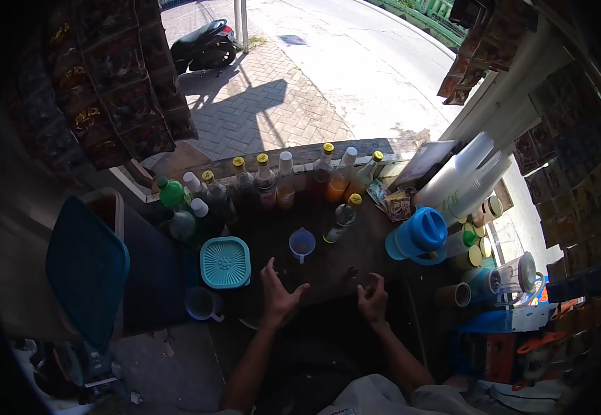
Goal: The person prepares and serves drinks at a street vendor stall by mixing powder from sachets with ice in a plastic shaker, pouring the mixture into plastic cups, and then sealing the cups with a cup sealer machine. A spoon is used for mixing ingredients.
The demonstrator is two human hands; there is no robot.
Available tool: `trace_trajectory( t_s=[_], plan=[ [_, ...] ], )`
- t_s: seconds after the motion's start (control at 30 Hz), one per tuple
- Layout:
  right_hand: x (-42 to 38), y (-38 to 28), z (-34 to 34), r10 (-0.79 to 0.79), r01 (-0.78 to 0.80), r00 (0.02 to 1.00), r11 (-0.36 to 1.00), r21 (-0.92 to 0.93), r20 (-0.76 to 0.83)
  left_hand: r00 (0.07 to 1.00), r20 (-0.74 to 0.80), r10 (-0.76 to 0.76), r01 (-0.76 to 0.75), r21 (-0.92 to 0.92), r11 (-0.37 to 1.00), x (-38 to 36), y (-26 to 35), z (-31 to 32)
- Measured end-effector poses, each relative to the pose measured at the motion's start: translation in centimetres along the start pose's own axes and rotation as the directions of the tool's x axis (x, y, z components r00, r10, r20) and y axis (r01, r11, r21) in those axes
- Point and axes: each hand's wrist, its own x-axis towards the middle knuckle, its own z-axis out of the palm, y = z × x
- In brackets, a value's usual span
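Note:
My left hand [281, 294] is held over the dark table, thumb and fingers spread, with nothing in it. Just beyond it stands a small translucent purple measuring cup [302, 243]. My right hand [373, 301] hovers at the table's near side, fingers loosely bent and apart from the thumb, and I see nothing held. A small dark round thing [352, 274], too dim to name, lies close to its fingertips. Farther off, a clear bottle with a yellow cap [340, 223] stands upright. Left of my left hand sit a turquoise lidded container [225, 263] and a clear plastic mug [203, 304].
Several capped bottles [266, 181] line the far ledge. On the right stand a blue pitcher [418, 235], stacked plastic cups [470, 180] and a blender jar [515, 273]. A large bin with a teal lid [86, 263] is at left. Sachet strips [106, 83] hang overhead.

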Motion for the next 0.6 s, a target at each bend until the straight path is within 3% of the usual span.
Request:
trace_trajectory(
  t_s=[0.03,0.1,0.17,0.2,0.27,0.4,0.47,0.53,0.6],
  plan=[
    [-1.5,1.6,0.5,0.02,-0.02,1.0,1.0,0.014,-0.012,0.968,-0.127,0.218,-0.207,0.094,0.974,1.7,0.4,1.0],
    [-3.6,3.5,1.2,0.242,-0.251,0.96,0.966,0.059,0.139,0.955,-0.13,0.268,-0.25,0.137,0.958,4.5,1.9,2.3],
    [-3.1,4.0,2.0,0.296,-0.313,0.944,0.943,0.11,0.148,0.928,-0.155,0.339,-0.299,0.235,0.925,6.5,2.8,3.7],
    [-2.8,4.1,2.4,0.328,-0.353,0.93,0.925,0.144,0.168,0.929,-0.133,0.344,-0.305,0.247,0.92,7.0,2.4,4.3],
    [-1.1,5.2,3.8,0.338,-0.364,0.929,0.909,0.202,0.149,0.984,-0.055,0.168,-0.158,0.154,0.975,8.1,1.8,5.0],
    [2.2,5.3,5.1,0.211,-0.233,0.968,0.956,0.175,0.138,0.966,-0.155,0.205,-0.177,0.177,0.968,3.2,3.2,2.8],
    [3.6,6.5,7.3,-0.03,0.024,0.997,0.996,0.084,0.072,0.955,-0.173,0.239,-0.205,0.193,0.959,-0.5,2.6,1.2],
    [5.1,3.4,9.0,-0.061,0.044,0.992,0.987,0.152,0.11,0.975,-0.167,0.148,-0.121,0.161,0.98,-4.2,1.6,-0.4],
    [6.3,0.6,11.9,-0.124,0.094,0.961,0.987,0.129,0.246,0.98,-0.18,0.084,-0.057,0.15,0.987,-7.5,0.2,-1.8]
  ],
)
